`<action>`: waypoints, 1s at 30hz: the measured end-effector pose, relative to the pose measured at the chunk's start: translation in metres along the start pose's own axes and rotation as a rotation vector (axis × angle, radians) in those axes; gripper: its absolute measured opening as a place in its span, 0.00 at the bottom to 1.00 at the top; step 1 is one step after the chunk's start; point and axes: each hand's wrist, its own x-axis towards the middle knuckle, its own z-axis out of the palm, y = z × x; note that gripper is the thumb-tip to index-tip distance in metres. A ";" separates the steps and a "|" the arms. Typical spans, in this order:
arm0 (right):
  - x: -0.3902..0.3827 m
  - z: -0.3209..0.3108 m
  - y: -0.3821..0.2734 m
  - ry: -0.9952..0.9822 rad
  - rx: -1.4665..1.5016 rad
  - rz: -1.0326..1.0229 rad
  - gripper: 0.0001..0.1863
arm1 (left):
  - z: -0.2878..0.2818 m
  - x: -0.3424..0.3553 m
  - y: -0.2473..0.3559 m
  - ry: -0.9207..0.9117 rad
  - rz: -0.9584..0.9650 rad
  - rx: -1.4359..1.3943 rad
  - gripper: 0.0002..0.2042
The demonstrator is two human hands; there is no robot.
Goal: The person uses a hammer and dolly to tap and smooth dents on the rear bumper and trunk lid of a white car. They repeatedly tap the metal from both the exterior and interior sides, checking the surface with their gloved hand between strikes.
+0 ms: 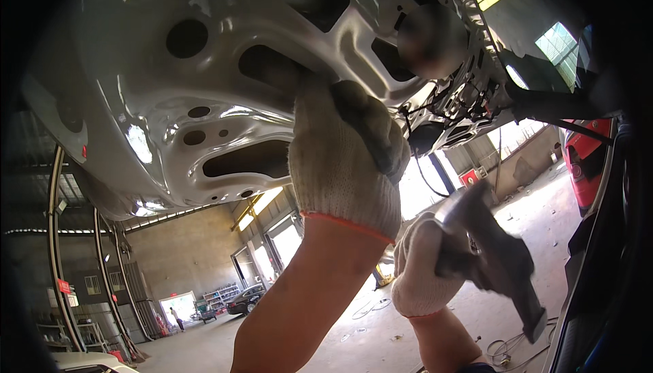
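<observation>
Overhead hangs the grey inner side of a raised car lid (252, 111), with several round and long openings. Against its lower middle, my left hand (343, 169) in a white knit glove is closed around a dark metal bar (371, 131). The bar's upper end is hidden by the glove and the panel. Lower and to the right, my gloved right hand (423, 264) grips a hammer (500, 257). Its dark head is smeared by motion and is apart from the panel and the bar.
Cables and a dark strut (564, 104) run along the lid's right side. A red vehicle (588, 162) stands at the right. Far back are a dark car (246, 299), shelves (221, 296) and a person (177, 317). Cords (507, 352) lie on the floor.
</observation>
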 end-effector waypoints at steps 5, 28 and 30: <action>-0.011 -0.012 0.029 0.195 -0.669 -0.409 0.15 | -0.010 0.012 -0.034 -0.058 -0.034 -0.141 0.19; -0.018 -0.018 0.033 0.126 -0.252 -0.227 0.13 | 0.020 0.006 -0.017 0.252 0.011 0.098 0.18; -0.006 0.014 0.022 0.307 -0.159 -0.410 0.08 | 0.011 0.005 -0.023 0.261 0.016 0.175 0.19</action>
